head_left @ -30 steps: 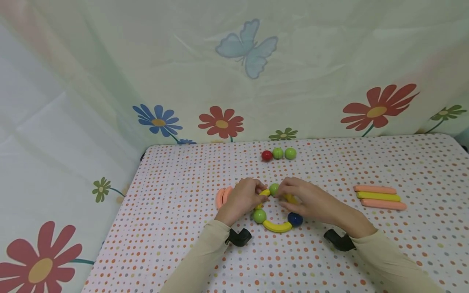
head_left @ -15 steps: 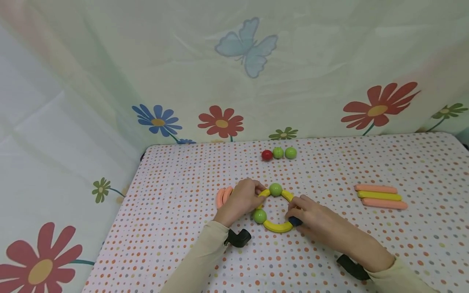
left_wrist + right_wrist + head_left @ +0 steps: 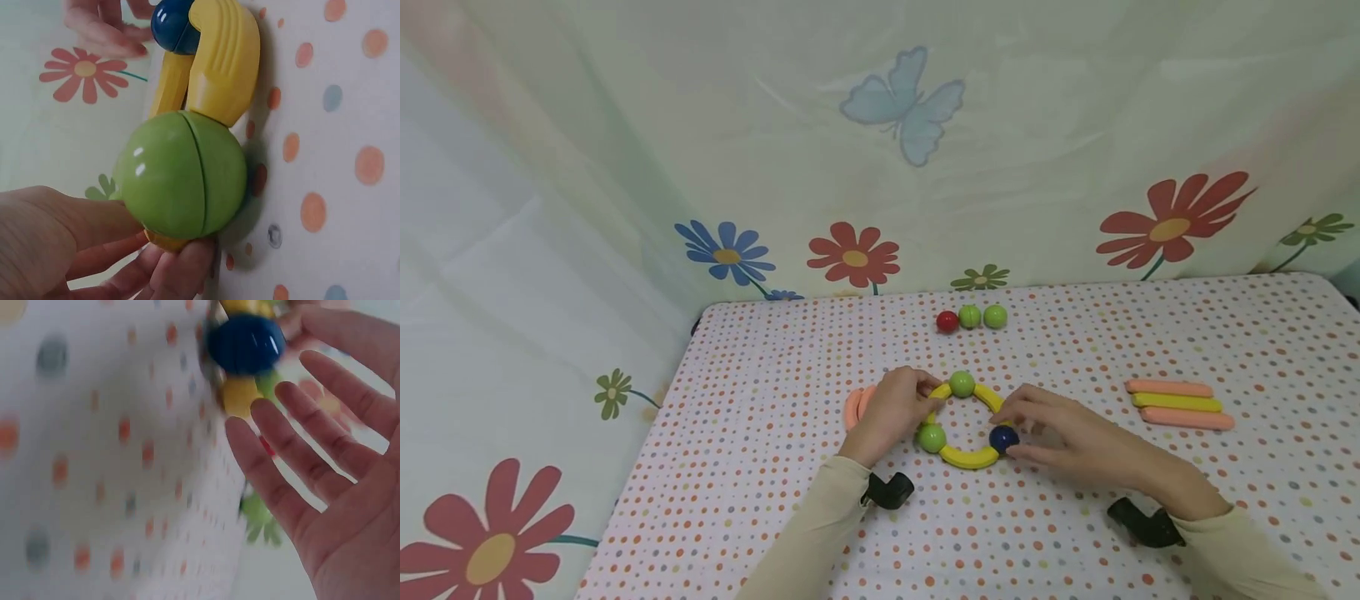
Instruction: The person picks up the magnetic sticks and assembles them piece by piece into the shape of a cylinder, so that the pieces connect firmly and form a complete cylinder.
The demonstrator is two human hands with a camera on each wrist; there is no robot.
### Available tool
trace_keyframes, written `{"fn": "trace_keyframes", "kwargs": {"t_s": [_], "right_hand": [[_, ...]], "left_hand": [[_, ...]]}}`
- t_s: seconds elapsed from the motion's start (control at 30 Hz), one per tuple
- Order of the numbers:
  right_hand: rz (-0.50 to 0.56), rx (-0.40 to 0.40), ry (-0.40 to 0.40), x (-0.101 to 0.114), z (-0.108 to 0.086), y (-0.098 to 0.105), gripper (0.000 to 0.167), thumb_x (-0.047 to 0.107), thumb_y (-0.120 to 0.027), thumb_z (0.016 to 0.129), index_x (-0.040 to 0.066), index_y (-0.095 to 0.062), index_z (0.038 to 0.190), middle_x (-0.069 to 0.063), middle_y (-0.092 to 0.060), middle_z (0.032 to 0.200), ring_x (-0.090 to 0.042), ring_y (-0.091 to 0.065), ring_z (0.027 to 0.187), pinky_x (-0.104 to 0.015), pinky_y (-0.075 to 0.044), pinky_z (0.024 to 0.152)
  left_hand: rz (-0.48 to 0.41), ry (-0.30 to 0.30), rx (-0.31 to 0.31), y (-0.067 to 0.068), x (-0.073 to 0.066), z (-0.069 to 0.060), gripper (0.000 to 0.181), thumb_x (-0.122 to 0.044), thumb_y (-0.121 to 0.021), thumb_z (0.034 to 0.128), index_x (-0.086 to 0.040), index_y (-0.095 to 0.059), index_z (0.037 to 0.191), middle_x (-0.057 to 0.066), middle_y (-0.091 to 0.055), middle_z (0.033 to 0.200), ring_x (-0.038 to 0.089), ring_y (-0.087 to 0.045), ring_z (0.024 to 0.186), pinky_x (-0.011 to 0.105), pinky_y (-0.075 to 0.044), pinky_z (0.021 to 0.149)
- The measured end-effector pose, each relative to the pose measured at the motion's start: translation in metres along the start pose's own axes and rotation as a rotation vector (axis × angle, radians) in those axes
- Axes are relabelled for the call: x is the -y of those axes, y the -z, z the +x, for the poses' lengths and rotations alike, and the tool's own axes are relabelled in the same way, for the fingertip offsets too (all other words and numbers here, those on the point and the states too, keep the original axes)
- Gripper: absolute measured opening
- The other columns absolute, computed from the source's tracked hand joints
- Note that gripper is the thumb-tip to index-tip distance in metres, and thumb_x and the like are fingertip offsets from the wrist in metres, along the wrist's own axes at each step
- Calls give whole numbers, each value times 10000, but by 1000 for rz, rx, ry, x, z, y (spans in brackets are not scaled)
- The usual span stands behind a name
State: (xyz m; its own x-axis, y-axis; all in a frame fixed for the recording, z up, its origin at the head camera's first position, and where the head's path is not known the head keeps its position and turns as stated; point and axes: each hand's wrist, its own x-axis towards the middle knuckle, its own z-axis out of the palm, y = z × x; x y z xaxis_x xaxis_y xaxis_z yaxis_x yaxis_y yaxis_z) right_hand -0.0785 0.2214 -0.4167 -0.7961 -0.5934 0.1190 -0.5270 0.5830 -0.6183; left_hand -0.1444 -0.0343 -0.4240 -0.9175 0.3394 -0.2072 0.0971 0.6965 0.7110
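Observation:
A ring of three yellow curved rods, two green balls and one dark blue ball lies on the table. My left hand point(image 3: 891, 412) pinches the ring's left yellow rod point(image 3: 938, 393), between the green balls. In the left wrist view the lower green ball point(image 3: 184, 175) hides most of that rod. My right hand point(image 3: 1067, 437) is beside the blue ball point(image 3: 1003, 439), its fingers extended. The right wrist view shows those fingers spread, holding nothing, near the blue ball point(image 3: 247, 344). The right yellow rod point(image 3: 988, 397) joins the top green ball point(image 3: 962, 384) and runs partly behind my right fingers.
Behind the ring sit a red ball point(image 3: 947, 322) and two green balls point(image 3: 982, 317) in a row. Two pink straight rods and a yellow rod point(image 3: 1176, 402) lie at the right. Pink curved rods point(image 3: 853, 408) are partly hidden by my left hand.
My right hand moved from the upper right yellow rod to the blue ball, gripped there, then spread its fingers and drew slightly away. My left hand stays on the left rod.

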Motion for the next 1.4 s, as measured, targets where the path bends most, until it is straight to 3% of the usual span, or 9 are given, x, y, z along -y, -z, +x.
{"fn": "trace_keyframes", "kwargs": {"t_s": [0.1,0.2,0.33,0.5,0.67,1.0,1.2,1.3,1.4], "right_hand": [[18,-74,-53,-15,-12,16,201,134,-775,962,165,-727,1155,66,-653,1110,-31,-609,921,-268,-564,719],[-89,-165,-73,-34,-26,33,240,6,-809,893,132,-739,1085,67,-666,1041,9,-585,863,-250,-558,679],[-233,-225,-128,-60,-46,56,337,-80,-866,781,104,-746,1036,36,-655,1009,38,-556,845,-242,-565,660],[-299,-219,-244,-87,-65,75,338,1,-917,742,49,-744,1028,-6,-661,961,69,-540,824,-213,-535,652],[-349,-194,-268,-100,-72,80,309,-20,-892,754,9,-723,1011,-76,-697,967,-36,-603,784,-222,-540,639],[-294,-45,-421,-113,-66,94,249,-25,-818,854,-93,-697,1060,-168,-698,966,-258,-661,793,-322,-567,642],[-331,-63,-393,-114,-55,92,265,25,-845,839,-86,-726,1049,-61,-699,888,-206,-635,775,-253,-518,625],[-329,-94,-359,-101,-38,86,270,100,-857,863,-56,-742,1051,-45,-707,918,-195,-637,795,-281,-534,654],[-286,-109,-291,-79,-13,76,262,80,-857,865,-47,-736,1059,-75,-709,951,-217,-648,813,-345,-561,680]], "left_hand": [[-37,14,16,0,3,0,236,-113,-798,944,-26,-770,1161,-13,-666,922,69,-565,756,172,-479,633],[-61,13,26,0,5,0,232,-117,-796,946,-27,-766,1157,-10,-663,932,76,-568,773,178,-479,640],[-58,13,27,0,6,0,221,-125,-795,949,-35,-767,1148,-10,-654,941,78,-558,786,179,-473,652],[-46,20,24,0,6,0,216,-134,-796,949,-49,-769,1146,-19,-643,941,75,-547,785,175,-464,660],[-41,17,29,-2,6,1,218,-138,-797,949,-56,-770,1150,-25,-647,936,73,-548,772,172,-464,646],[-59,22,35,0,7,3,233,-134,-796,950,-50,-766,1165,-23,-652,933,73,-549,750,173,-459,633],[-52,24,40,0,6,5,237,-131,-797,948,-46,-766,1167,-25,-656,924,66,-547,731,164,-461,620],[-52,27,38,0,6,5,234,-129,-800,945,-46,-766,1161,-25,-657,921,68,-550,725,166,-464,616],[-55,24,32,0,6,5,229,-125,-803,941,-44,-766,1152,-23,-655,920,72,-550,728,171,-464,616]]}}
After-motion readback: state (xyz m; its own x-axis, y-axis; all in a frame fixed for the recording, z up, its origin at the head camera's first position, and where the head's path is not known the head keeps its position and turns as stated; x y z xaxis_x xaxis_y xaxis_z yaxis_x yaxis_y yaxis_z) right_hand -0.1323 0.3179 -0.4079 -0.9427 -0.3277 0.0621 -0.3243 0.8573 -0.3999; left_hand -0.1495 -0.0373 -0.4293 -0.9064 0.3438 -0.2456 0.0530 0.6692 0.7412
